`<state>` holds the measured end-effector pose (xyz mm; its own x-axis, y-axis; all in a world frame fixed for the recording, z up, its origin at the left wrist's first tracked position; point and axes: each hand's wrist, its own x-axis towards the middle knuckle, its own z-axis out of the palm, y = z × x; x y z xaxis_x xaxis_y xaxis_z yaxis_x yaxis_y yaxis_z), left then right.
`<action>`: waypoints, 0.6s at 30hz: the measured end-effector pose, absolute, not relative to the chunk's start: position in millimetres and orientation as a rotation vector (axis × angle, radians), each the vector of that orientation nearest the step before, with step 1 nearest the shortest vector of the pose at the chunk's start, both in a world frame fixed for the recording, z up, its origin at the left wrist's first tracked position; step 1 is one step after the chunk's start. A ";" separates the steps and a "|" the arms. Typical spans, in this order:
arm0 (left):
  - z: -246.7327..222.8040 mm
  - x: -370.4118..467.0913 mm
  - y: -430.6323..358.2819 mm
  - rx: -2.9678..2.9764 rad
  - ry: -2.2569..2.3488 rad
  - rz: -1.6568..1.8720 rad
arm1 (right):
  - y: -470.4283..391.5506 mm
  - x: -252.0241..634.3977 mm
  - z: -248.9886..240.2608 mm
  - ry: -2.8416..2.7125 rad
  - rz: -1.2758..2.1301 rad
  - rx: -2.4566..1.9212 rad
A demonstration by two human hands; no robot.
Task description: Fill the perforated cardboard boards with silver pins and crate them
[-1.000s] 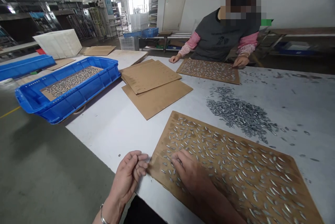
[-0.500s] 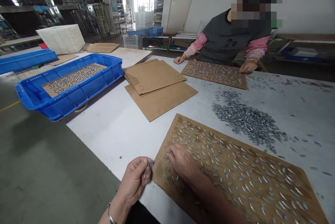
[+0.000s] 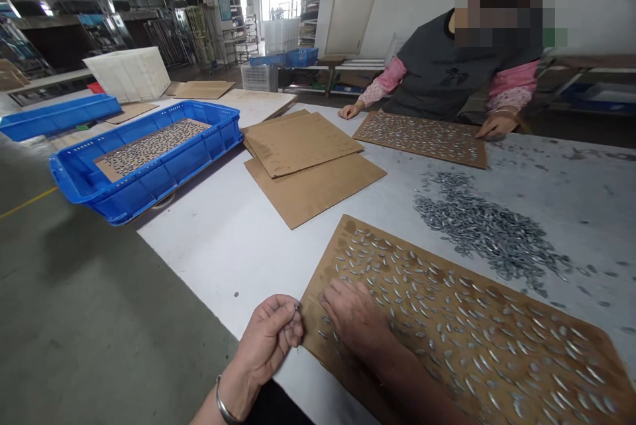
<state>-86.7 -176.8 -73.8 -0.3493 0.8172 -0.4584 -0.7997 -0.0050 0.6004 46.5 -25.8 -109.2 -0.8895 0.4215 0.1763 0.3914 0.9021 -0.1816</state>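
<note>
A brown board [image 3: 330,263] lies at an angle on the table in front of me, with small silvery, leaf-shaped metal pieces [image 3: 497,309] spread in rows over it. Beside its left edge, my left hand [image 3: 273,335] is closed, thumb against the fingers; what it holds is too small to make out. My right hand [image 3: 358,319] rests over the board's left part, fingers bent together and pointing down to the surface. Anything under its fingertips is hidden. Beyond the board lies a heap of the same grey pieces [image 3: 484,226].
Brown boards [image 3: 318,143] lie stacked on the white table [image 3: 209,233]. At left, a blue crate [image 3: 163,177] holds a board covered in pieces [image 3: 154,147]. Across the table a co-worker [image 3: 447,74] has both hands at another filled board [image 3: 422,137]. A white bin [image 3: 132,74] stands farther back.
The whole view has shifted slightly, so things appear farther right. My right hand has moved a little lower on the board; my left hand stays closed by its edge.
</note>
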 end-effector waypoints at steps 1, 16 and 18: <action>-74.3 -87.2 -177.9 0.020 0.980 1.667 | -26.2 46.1 -110.2 -2.850 0.206 -0.591; -75.7 -43.5 -191.1 0.136 0.949 1.415 | -67.5 127.2 -58.7 -2.546 0.940 -0.634; -83.7 -25.4 -192.6 0.161 0.887 1.359 | -91.9 145.1 -72.5 -2.482 1.040 -0.611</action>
